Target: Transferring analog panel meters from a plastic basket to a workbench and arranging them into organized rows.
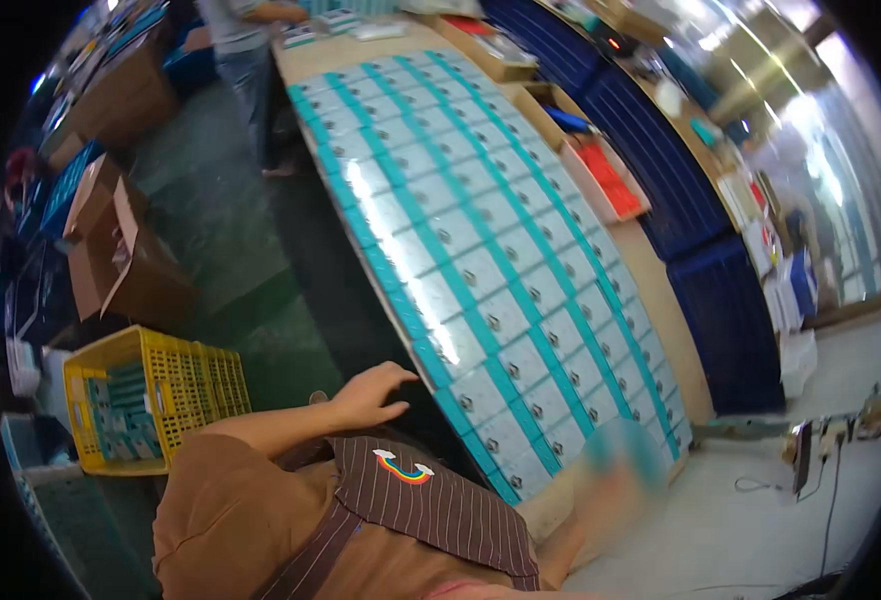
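My left hand (380, 395) is beside the near left edge of a long table, fingers apart and slightly curled, holding nothing. On the table, rows of pale boxes (500, 290) with teal bands and small dark labels lie in a grid under a glossy sheen. My right hand (615, 485) is at the table's near right end, smeared by motion, with a blurred teal patch (622, 445) over or just beyond its fingers; whether it grips this I cannot tell.
A yellow crate (190, 370) of teal packs and open cardboard boxes (100, 250) stand left. Another person (240, 50) stands at the table's far end. Dark blue panels (710, 320), open trays (600, 180) and a socket strip with cables (810, 450) are at the right.
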Action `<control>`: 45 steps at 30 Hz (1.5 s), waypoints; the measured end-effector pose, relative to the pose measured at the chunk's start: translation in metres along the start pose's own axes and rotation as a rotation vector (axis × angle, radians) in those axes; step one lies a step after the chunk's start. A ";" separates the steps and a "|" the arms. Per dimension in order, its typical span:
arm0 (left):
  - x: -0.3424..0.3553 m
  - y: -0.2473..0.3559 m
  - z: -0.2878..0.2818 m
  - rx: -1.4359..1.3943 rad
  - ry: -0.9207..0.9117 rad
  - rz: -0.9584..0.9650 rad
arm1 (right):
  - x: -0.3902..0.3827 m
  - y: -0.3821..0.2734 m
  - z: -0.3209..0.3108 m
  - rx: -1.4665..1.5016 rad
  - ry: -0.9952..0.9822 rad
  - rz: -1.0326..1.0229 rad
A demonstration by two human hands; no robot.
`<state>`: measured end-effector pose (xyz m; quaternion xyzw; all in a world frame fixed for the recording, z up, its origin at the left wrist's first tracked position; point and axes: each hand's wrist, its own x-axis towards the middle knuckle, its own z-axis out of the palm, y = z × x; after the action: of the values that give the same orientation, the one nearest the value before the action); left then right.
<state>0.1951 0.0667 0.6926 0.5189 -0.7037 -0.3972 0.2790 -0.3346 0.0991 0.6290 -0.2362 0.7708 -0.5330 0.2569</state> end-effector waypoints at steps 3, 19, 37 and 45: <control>-0.080 -0.064 -0.044 -0.042 0.308 -0.240 | -0.074 -0.074 0.134 0.043 -0.207 -0.088; -0.414 -0.168 -0.068 -0.350 1.504 -0.981 | -0.501 -0.173 0.483 -0.661 -2.160 -1.013; -0.616 -0.330 -0.142 -0.303 1.651 -1.881 | -0.930 0.063 0.581 -1.193 -2.674 -1.397; -0.684 -0.439 -0.135 -0.243 1.744 -2.251 | -1.000 0.238 0.566 -1.152 -2.186 -1.716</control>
<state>0.7364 0.6175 0.4048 0.8384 0.5071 -0.0194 0.1988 0.7673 0.4173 0.3795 -0.9390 -0.0658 0.2841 0.1824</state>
